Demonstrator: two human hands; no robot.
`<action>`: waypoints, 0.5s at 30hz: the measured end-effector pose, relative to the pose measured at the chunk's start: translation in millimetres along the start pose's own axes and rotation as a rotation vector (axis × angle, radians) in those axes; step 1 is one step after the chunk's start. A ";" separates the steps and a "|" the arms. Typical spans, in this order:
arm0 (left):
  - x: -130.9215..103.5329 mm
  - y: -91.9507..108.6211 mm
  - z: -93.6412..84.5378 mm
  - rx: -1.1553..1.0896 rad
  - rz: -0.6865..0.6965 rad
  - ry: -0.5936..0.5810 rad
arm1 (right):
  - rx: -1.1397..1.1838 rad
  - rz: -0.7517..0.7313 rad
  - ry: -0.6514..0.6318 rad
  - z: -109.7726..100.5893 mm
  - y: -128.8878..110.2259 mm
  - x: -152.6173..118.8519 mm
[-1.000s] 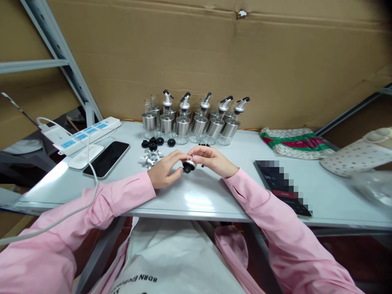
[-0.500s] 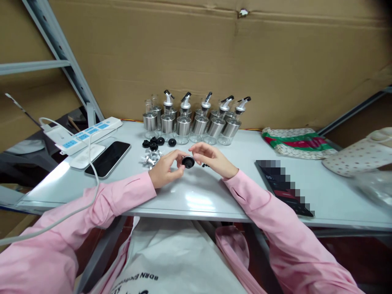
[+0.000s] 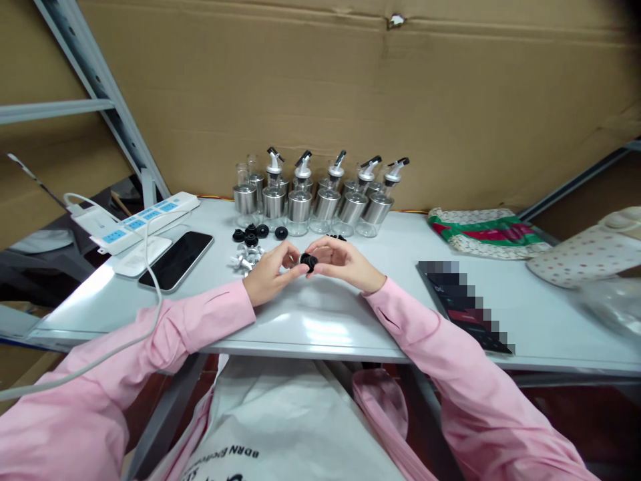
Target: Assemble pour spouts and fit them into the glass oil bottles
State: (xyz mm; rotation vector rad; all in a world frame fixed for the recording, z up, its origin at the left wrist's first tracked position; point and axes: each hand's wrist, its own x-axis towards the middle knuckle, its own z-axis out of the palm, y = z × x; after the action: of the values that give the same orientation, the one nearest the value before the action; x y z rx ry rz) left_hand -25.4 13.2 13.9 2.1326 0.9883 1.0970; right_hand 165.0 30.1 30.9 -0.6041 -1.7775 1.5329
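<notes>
Between my fingertips, above the table, is a small black ribbed stopper with a pale edge on its left side. My left hand pinches it from the left, and my right hand grips it from the right. Just left of my left hand lies a pile of silver-white pourer spouts. Behind that pile are several loose black stoppers. Small black parts show just beyond my right hand, partly hidden by it.
Several glass bottles with steel sleeves stand at the back, some topped with pourers. A phone and a power strip lie left. To the right are a dark flat item, a patterned cloth and a dotted object.
The black stopper has turned from showing its round face to lying sideways. My right fingers have closed in on it, and small black parts behind that hand now show at its far side.
</notes>
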 end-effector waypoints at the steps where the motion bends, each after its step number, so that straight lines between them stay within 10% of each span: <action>1: 0.0 -0.6 0.3 -0.023 -0.030 -0.020 | 0.005 0.000 -0.006 -0.5 0.9 0.0; 15: 0.9 3.3 -0.2 -0.024 -0.079 -0.037 | -0.224 -0.056 0.163 -10.8 3.4 2.7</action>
State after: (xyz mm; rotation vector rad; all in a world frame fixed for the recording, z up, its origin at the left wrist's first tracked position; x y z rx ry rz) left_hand -24.0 12.1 16.9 2.0687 1.0286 1.0232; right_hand 171.1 39.7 28.7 -0.7595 -1.8361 1.2198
